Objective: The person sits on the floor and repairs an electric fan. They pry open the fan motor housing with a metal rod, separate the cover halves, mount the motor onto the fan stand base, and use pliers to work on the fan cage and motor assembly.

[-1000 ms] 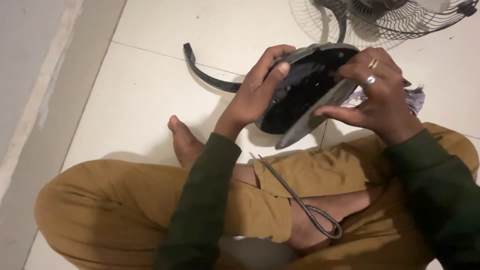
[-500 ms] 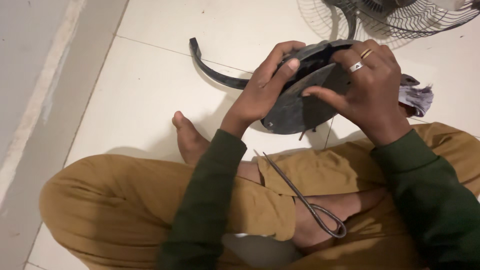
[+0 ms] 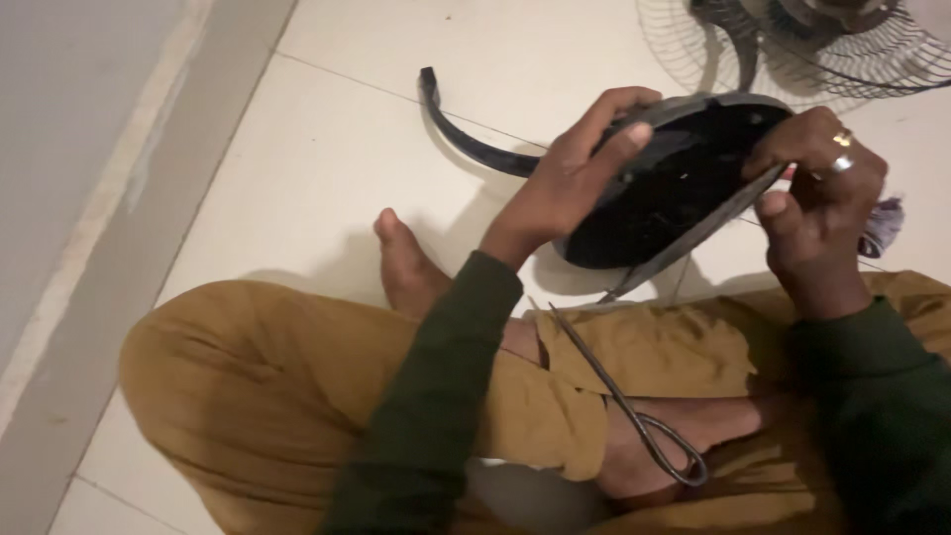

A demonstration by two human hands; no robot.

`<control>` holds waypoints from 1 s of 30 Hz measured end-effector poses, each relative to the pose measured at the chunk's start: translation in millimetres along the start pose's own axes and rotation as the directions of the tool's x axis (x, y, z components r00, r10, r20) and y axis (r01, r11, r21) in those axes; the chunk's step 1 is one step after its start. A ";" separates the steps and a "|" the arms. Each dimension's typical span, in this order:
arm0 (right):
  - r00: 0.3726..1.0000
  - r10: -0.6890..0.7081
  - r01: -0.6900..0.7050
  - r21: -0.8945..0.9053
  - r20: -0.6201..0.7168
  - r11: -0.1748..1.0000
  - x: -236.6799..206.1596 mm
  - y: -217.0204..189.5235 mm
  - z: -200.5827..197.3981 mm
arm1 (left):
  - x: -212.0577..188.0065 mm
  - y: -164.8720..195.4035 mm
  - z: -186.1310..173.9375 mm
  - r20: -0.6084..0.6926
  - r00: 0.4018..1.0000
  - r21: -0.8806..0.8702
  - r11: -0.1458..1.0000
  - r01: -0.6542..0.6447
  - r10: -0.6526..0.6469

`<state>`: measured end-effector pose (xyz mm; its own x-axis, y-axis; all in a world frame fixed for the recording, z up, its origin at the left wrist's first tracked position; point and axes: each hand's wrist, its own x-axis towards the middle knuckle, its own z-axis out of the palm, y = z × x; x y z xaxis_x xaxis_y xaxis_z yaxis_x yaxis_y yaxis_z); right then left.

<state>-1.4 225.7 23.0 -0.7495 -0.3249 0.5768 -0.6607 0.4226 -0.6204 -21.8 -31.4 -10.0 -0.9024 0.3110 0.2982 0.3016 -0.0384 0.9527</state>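
We sit cross-legged on a floor of large pale glossy tiles [image 3: 327,149], their thin grout lines running slantwise across the view. Along the left edge a grey strip of floor [image 3: 69,327] runs beside a lighter painted band. At the top right a round wire fan guard [image 3: 792,50] lies on the tiles, only partly in view.

Our left hand [image 3: 575,178] is closed on the near rim of a dark oval rubber shoe sole [image 3: 684,188], fingers curled over its upper edge and thumb on the inner face. Our right hand [image 3: 817,198], with rings on one finger, is clamped on the far end of the same sole, pinching its grey edge. The sole is held tilted in the air above our knees, clear of the floor.

A curved dark strap [image 3: 466,134] lies on the tiles just behind the left hand. A long thin metal tool with a looped handle [image 3: 634,416] rests across our mustard-brown trousers [image 3: 258,396], near a bare foot [image 3: 406,263]. A bit of purple-grey cloth [image 3: 882,223] shows just beside the right hand.
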 end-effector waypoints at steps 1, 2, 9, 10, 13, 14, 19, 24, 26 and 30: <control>1.000 0.021 -0.021 0.032 -0.012 0.999 0.5 0.0 1.7 | -0.2 -0.3 0.4 -0.009 1.000 0.014 0.999 -0.029 0.029; 0.999 0.042 -0.041 0.064 -0.024 0.997 1.4 0.1 3.1 | -0.3 -0.5 1.1 -0.007 1.000 -0.001 1.000 -0.009 0.009; 0.994 0.099 -0.095 0.078 -0.046 0.992 -3.7 10.0 2.8 | 0.1 11.0 0.3 0.024 0.997 -0.139 0.987 0.075 -0.073; 0.991 0.113 -0.107 0.091 -0.066 0.990 -6.9 12.8 1.4 | -2.8 17.1 -2.0 0.040 0.998 -0.182 0.982 0.051 -0.045; 0.981 0.156 -0.144 0.103 -0.115 0.984 -17.5 22.3 -3.8 | -33.0 43.3 -1.6 -0.348 0.919 0.330 0.942 -0.064 0.185; 0.977 0.170 -0.159 0.095 -0.125 0.983 -19.7 26.0 -6.3 | -47.1 52.9 5.1 -0.406 0.904 0.384 0.923 0.034 0.135; 0.990 0.067 -0.074 -0.059 -0.121 0.995 -24.4 38.6 -14.5 | -117.0 83.7 63.9 -0.285 0.959 0.480 0.866 0.138 0.005; 0.986 0.103 -0.107 -0.026 -0.134 0.994 -23.9 34.1 -8.4 | -118.4 72.1 92.8 -0.337 0.937 0.394 0.889 0.233 -0.096; 0.986 0.092 -0.099 -0.042 -0.137 0.994 -20.8 27.9 -6.4 | -112.9 67.6 93.8 -0.370 0.917 0.348 0.894 0.284 -0.147; 0.993 0.066 -0.073 -0.070 -0.101 0.995 -10.5 11.2 -6.6 | -110.7 63.9 92.8 -0.413 0.905 0.365 0.891 0.270 -0.105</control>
<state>-0.7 239.4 13.5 -0.7833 -0.2092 0.5853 -0.5995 0.5031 -0.6225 125.9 19.9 12.4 -0.9751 -0.1068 0.1943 0.1374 0.3968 0.9076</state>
